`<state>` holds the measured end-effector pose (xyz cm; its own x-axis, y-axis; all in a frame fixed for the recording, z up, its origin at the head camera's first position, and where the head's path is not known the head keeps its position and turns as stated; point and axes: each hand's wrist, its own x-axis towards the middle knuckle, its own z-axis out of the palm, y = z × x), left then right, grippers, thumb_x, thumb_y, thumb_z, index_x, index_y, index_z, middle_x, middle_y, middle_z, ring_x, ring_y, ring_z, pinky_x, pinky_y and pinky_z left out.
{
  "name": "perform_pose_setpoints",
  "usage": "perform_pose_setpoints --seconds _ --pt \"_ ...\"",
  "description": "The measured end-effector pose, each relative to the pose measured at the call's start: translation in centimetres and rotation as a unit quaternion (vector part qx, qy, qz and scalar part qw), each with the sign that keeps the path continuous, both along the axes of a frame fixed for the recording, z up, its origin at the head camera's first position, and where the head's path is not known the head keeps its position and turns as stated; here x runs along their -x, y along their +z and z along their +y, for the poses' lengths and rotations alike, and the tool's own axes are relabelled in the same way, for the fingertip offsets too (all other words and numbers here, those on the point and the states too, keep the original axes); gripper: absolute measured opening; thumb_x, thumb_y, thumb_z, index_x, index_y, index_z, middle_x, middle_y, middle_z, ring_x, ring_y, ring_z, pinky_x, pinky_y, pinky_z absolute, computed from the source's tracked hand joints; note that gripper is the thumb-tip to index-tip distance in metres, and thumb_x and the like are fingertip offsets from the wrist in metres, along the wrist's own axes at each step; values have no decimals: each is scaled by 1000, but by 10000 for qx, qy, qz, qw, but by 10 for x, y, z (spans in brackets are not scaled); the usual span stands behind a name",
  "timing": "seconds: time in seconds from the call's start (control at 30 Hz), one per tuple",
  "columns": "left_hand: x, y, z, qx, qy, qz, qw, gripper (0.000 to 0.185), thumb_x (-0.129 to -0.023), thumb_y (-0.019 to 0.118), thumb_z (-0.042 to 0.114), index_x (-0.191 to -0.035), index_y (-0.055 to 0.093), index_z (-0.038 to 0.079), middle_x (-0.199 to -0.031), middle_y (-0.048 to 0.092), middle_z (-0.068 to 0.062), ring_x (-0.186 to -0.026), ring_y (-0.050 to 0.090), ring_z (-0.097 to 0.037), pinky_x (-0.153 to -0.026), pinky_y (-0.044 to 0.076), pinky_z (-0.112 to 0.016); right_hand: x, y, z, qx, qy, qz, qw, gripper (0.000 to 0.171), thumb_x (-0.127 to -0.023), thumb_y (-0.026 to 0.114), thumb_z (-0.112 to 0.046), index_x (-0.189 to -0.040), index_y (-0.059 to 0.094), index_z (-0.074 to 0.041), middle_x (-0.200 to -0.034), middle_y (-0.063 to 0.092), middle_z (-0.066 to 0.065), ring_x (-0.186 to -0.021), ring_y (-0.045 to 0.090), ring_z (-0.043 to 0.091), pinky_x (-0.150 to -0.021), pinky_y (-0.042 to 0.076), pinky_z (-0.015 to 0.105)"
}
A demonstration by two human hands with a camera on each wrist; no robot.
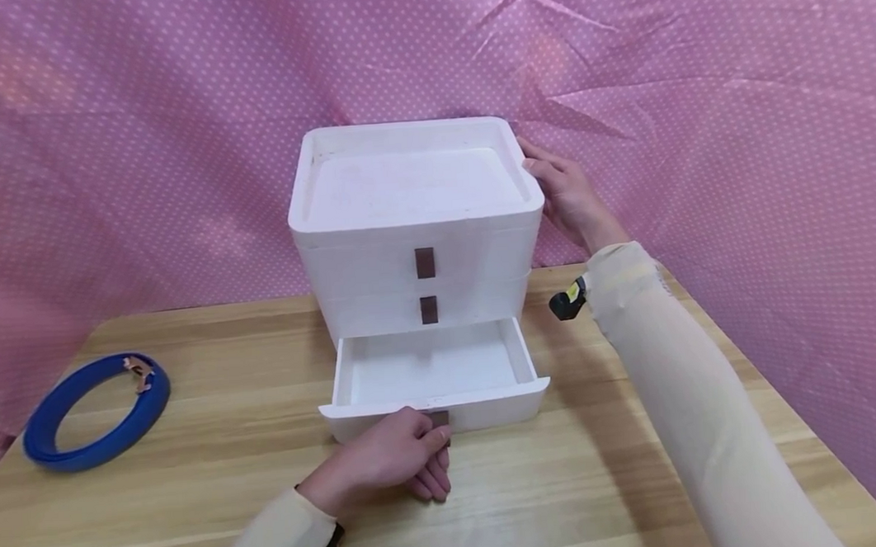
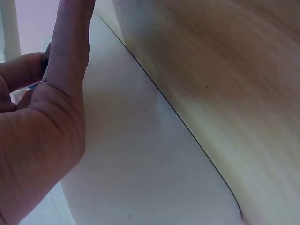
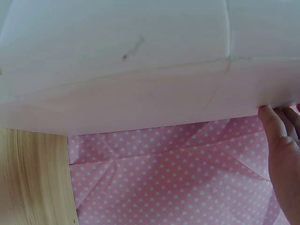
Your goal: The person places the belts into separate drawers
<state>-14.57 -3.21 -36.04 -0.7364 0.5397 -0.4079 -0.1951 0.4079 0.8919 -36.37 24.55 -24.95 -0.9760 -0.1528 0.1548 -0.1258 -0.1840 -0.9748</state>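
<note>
While the bottom drawer of the white drawer box sticks out toward the person, the left hand sits at its front. Its fingers curl around the small brown handle in the middle of the drawer front and pinch it. The inside of the drawer shows only its white floor. The two drawers above it are pushed in, and each has its own brown handle.

The right hand lies flat against the right side of the box, near the top back corner. Its fingers are straight and touch the white wall, so this hand is open and pressing, not grabbing.

The box stands in the middle of the wooden bench, close to the back edge. A blue ring lies flat on the bench far off to the left, well apart from the box. Pink cloth with little dots hangs behind and around the bench.
</note>
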Motion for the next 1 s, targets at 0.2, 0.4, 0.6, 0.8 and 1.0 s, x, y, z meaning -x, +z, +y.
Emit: perform_pose_setpoints --seconds 0.2,0.4,0.6,0.8,1.0 --pt "-3 0 1 7 -5 -11 10000 38 -106 46 18 -81 61 -6 -70 69 -16 -63 70 -30 -56 62 -38 -3 -2 2 -90 26 22 10000 51 -99 59 -17 -148 45 -17 -154 37 -4 -133 45 22 -100 49 28" --pt "-5 1 1 -77 -9 -49 10000 38 -106 46 18 -81 61 -6 -71 69 -17 -64 70 -31 -57 62 -39 -3 -4 4 47 -1 25 10000 51 -99 59 -15 -147 45 -14 -154 38 -3 -133 45 23 -98 50 27" --pt "-8 -1 -1 -64 22 29 10000 38 -106 45 18 -81 60 -6 -70 69 -16 -63 70 -30 -56 62 -39 0 -5 2 -29 20 17 10000 51 -98 60 -17 -147 45 -15 -154 39 -4 -132 46 23 -96 51 27" --pt "-10 -4 1 -137 25 73 9999 38 -106 46 17 -79 60 -6 -69 68 -16 -62 70 -30 -55 61 -38 0 -3 3 39 -20 38 10000 50 -99 58 -14 -147 45 -13 -154 39 -2 -133 45 23 -96 52 26" --pt "-11 -3 0 -38 54 210 9998 38 -105 46 17 -78 60 -5 -68 68 -15 -62 69 -29 -54 61 -38 1 -1 1 -25 31 -17 10000 51 -98 60 -18 -147 46 -17 -153 40 -3 -132 46 24 -96 51 28"
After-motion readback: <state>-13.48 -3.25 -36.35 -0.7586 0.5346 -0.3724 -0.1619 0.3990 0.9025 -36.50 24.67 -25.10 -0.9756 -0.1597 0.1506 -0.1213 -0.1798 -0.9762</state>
